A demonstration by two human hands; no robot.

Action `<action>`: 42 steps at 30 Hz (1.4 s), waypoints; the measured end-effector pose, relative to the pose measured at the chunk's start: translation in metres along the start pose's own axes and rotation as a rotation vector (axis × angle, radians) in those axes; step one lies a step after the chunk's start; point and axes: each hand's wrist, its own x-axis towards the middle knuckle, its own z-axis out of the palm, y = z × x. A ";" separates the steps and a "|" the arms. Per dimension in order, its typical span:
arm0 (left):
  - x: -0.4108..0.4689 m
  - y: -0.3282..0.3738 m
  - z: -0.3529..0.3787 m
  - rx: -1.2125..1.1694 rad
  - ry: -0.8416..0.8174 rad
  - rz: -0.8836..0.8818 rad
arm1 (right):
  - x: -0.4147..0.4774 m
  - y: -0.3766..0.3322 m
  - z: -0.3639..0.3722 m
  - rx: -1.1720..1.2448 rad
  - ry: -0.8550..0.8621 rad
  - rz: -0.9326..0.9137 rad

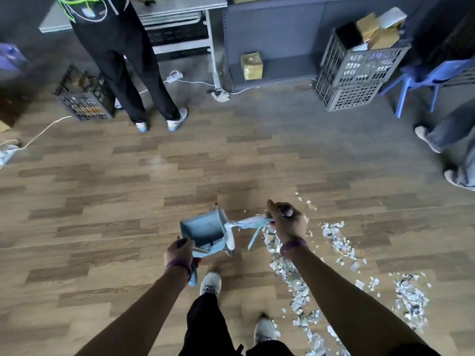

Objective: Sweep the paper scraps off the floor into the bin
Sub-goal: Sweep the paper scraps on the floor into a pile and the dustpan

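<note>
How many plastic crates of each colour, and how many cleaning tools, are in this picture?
Grey crates: 2
Black crate: 1
Dustpan: 1
Broom: 1
Total: 5

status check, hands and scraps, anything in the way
Left hand grips dustpan handle, right hand grips broom. Paper scraps strewn on floor by broom, dustpan empty. Nothing blocking; no bin seen.
</note>
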 end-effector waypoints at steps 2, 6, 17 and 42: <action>0.028 0.017 -0.011 -0.032 -0.036 -0.020 | 0.003 -0.008 0.034 0.007 -0.019 0.015; 0.082 0.055 -0.032 -0.049 -0.114 -0.043 | 0.005 -0.031 0.101 0.004 -0.008 0.040; 0.166 0.095 -0.029 0.118 -0.280 -0.152 | 0.020 -0.048 0.165 -0.083 0.037 0.172; 0.006 0.028 0.157 0.501 -0.523 -0.221 | 0.019 0.024 -0.080 -0.492 0.079 0.120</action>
